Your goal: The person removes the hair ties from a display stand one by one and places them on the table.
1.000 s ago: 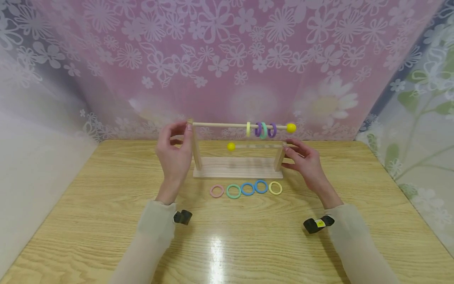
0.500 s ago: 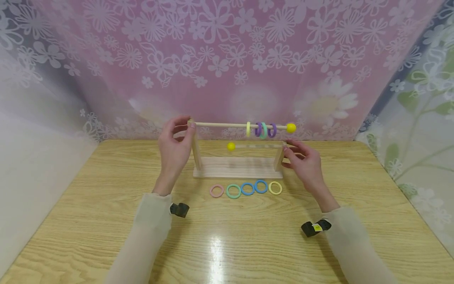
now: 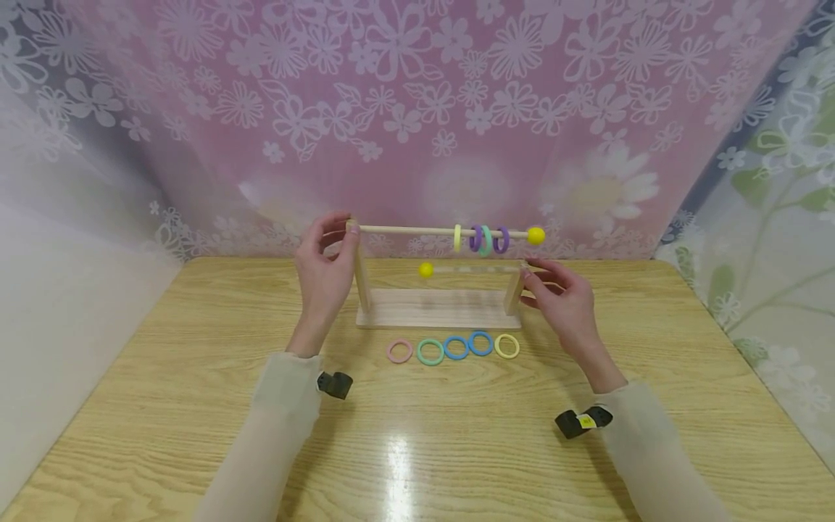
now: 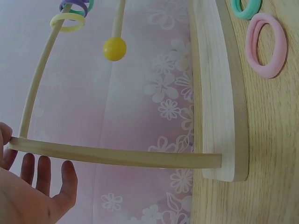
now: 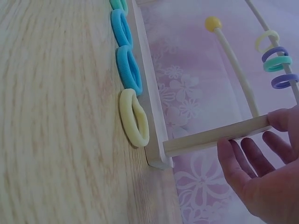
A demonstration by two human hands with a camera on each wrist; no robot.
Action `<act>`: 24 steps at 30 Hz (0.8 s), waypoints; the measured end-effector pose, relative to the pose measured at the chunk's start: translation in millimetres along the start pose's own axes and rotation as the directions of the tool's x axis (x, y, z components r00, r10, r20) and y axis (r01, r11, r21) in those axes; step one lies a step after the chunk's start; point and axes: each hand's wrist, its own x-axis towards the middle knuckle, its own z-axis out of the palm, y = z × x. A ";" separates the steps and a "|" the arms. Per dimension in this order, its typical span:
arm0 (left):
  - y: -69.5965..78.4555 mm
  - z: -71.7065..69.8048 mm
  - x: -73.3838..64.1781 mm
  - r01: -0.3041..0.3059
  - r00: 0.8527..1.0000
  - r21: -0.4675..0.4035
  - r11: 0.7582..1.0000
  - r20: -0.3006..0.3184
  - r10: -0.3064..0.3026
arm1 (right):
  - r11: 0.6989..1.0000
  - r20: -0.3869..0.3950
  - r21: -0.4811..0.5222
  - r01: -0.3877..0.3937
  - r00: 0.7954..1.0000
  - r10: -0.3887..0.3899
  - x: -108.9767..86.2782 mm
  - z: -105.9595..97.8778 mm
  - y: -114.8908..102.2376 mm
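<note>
**Both posts of a wooden stand [image 3: 438, 308] pinched at the top**

The person's left hand [image 3: 326, 270] grips the upper end of the left post [image 3: 363, 284], the taller of the two; in the left wrist view other fingers lie curved beneath the post. The right hand [image 3: 566, 301] pinches the top of the shorter right post [image 3: 514, 291] between thumb and fingers.

From just beside the left hand's grip, the upper rod [image 3: 411, 230] runs to the right and ends in a yellow ball [image 3: 536, 235]. Four hair ties hang on it, well apart from the left hand and nearer the ball: a yellow tie [image 3: 457, 238], a purple one, a mint one and another purple. From the right hand's grip, the lower rod [image 3: 476, 270] runs left, bare along its length, to a second yellow ball [image 3: 426, 270].

The stand's base rests flat on the wood-grain table [image 3: 483, 435]. In front of it lies a row of five hair ties, below and well apart from both hands: pink [image 4: 280, 49], green, two blue and yellow [image 5: 127, 119], the last nearest the right post. Black straps circle both wrists, and a pink floral curtain [image 3: 417, 167] hangs behind.
</note>
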 end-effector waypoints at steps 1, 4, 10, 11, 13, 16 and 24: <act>-0.1 0.5 -0.1 -0.001 1.000 -0.005 1.000 -0.001 0.001 | 1.000 -0.003 0.001 0.002 1.000 -0.002 -0.3 -0.1 0.1; -0.4 1.9 -0.3 -0.006 1.000 -0.003 1.000 -0.007 0.006 | 1.000 -0.020 0.022 0.014 1.000 -0.014 -1.4 -0.4 0.2; -1.0 2.4 0.1 -0.011 1.000 0.020 1.000 -0.023 0.012 | 0.986 -0.082 0.146 0.086 0.994 -0.075 -4.0 0.4 -2.2; -1.1 2.5 0.1 -0.013 1.000 0.023 1.000 -0.024 0.013 | 0.981 -0.095 0.163 0.102 0.992 -0.088 -4.5 0.5 -2.7; -1.9 2.8 0.2 -0.016 1.000 0.024 1.000 -0.024 0.017 | 0.975 -0.123 0.172 0.142 0.985 -0.121 -5.5 0.9 -3.8; -2.6 3.0 0.3 -0.016 1.000 0.018 1.000 -0.025 0.016 | 0.965 -0.159 0.173 0.197 0.973 -0.170 -6.6 1.8 -5.8; -3.2 3.6 1.0 0.014 0.999 0.007 1.000 -0.033 -0.014 | 0.958 -0.206 0.097 0.270 0.947 -0.246 -9.7 6.2 -15.5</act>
